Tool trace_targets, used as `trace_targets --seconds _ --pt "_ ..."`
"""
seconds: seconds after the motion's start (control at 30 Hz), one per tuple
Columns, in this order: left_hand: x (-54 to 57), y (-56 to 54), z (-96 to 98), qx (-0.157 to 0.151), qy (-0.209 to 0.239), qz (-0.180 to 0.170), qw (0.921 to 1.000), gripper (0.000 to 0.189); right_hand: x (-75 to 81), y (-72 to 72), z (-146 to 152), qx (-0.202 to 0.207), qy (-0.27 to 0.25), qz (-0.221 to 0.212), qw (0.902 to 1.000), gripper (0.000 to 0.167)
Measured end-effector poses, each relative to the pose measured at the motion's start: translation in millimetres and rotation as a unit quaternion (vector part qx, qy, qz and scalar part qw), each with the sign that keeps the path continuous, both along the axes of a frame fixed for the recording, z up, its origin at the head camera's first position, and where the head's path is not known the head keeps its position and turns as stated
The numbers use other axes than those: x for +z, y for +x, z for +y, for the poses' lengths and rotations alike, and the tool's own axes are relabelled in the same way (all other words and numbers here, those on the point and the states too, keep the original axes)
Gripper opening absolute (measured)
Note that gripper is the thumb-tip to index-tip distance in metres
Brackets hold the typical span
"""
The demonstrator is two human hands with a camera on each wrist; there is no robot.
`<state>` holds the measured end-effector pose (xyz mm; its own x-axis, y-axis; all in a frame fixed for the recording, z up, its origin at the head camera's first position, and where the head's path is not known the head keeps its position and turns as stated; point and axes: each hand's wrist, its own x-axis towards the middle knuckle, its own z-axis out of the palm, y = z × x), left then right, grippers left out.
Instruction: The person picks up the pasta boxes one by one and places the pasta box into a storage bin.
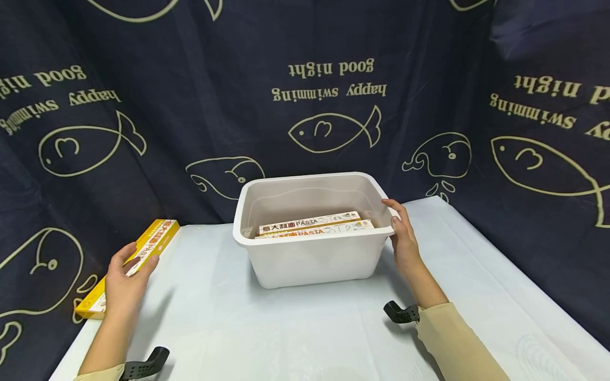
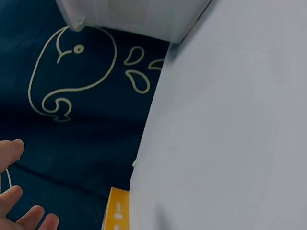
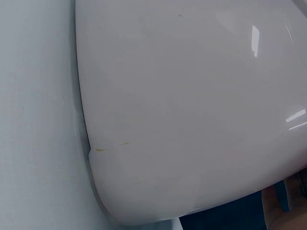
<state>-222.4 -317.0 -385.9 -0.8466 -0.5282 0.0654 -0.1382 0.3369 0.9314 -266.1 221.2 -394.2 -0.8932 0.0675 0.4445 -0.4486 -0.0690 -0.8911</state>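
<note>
A yellow and white pasta box (image 1: 161,234) lies along the table's left edge. My left hand (image 1: 125,280) overlaps its middle in the head view, thumb and fingers spread apart. From the left wrist, those fingers (image 2: 10,199) show a gap to the yellow box end (image 2: 118,211). A white plastic bin (image 1: 310,262) stands upright at the table's centre. Inside lean two more pasta boxes, a rear one (image 1: 310,221) and a front one (image 1: 329,229), their lower parts hidden by the front wall. At the bin's right rim, my right hand (image 1: 405,243) grips the edge.
A pale cloth covers the table (image 1: 229,333). Dark blue curtain (image 1: 219,106) with fish drawings hangs close behind the bin and along both sides. Each wrist carries a black mount, one on the left (image 1: 145,365) and one on the right (image 1: 401,313).
</note>
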Motion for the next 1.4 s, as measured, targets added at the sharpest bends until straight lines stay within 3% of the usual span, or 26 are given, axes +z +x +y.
trace_targets --seconds 0.37,0.73,0.97,1.4 --pt "-5.8 -0.1 -17.5 0.040 -0.041 -0.021 0.9981 0.073 -0.4 -0.2 -1 -0.004 0.005 -0.002 1.0000 0.054" --pt "-15.7 2.1 -38.3 0.060 -0.096 -0.023 0.9933 0.080 -0.7 0.3 -1 -0.008 0.006 -0.005 0.9999 0.054" --pt "-22.0 4.2 -49.2 0.072 -0.127 -0.053 0.9879 0.083 -0.2 0.4 -2 -0.006 0.000 -0.003 1.0000 0.054" --pt "-27.2 7.7 -63.2 0.095 -0.140 -0.106 0.9799 0.086 1.0 0.8 -2 -0.006 -0.004 -0.003 1.0000 0.048"
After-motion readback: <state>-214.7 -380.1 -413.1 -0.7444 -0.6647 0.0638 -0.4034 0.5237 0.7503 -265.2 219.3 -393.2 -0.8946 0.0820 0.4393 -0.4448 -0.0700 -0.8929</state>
